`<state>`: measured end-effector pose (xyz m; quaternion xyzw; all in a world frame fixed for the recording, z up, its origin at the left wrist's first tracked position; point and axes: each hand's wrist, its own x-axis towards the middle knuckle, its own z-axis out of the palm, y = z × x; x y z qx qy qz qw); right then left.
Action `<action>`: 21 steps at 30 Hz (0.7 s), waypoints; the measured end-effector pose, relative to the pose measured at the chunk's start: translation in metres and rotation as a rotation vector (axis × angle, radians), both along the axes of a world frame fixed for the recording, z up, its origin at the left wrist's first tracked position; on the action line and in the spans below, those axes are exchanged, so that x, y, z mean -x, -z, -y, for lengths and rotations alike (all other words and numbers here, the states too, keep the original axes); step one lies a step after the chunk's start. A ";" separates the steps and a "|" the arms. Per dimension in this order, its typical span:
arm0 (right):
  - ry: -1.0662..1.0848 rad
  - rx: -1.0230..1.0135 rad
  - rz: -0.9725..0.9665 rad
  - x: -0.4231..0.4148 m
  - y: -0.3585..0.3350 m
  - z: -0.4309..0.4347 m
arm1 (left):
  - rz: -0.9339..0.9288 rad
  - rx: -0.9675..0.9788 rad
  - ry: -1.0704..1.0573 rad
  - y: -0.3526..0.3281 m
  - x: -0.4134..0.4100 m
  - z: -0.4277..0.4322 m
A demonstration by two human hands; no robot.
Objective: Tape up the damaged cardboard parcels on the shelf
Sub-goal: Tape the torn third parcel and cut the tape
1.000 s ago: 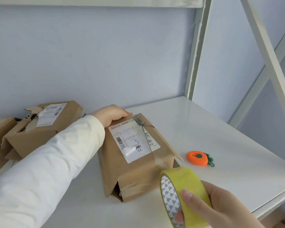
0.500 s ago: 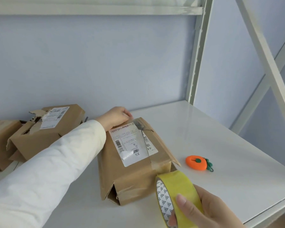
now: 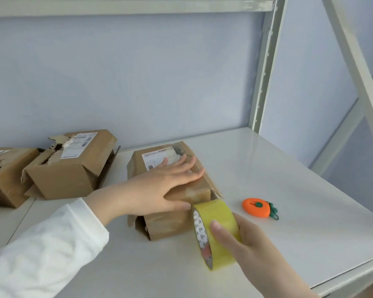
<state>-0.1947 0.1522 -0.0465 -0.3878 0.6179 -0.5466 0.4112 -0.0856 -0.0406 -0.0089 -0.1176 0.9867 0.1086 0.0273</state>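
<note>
On the shelf (image 3: 289, 211) before you, the nearest parcel (image 3: 170, 224) sits about mid-board, and your left hand (image 3: 159, 186) lies flat on its top. Your right hand (image 3: 252, 250) holds the tape roll (image 3: 218, 231) on edge at that parcel's near right corner. The cutter (image 3: 256, 209) lies on the shelf to the parcel's right, apart from it. A second parcel (image 3: 73, 173) stands to the left, back by the wall (image 3: 138, 82), with a third parcel (image 3: 7, 175) close on its left. The post (image 3: 265, 72) rises at the far right corner.
</note>
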 end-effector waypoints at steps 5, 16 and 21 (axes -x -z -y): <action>0.037 -0.003 0.049 0.004 0.006 0.031 | -0.030 0.021 -0.079 0.004 0.004 0.020; -0.014 -0.092 0.035 0.010 0.007 0.027 | -0.050 -0.047 -0.127 0.006 0.004 0.015; 0.018 -0.117 0.033 0.006 0.001 0.018 | -0.059 -0.067 -0.119 0.005 0.004 0.015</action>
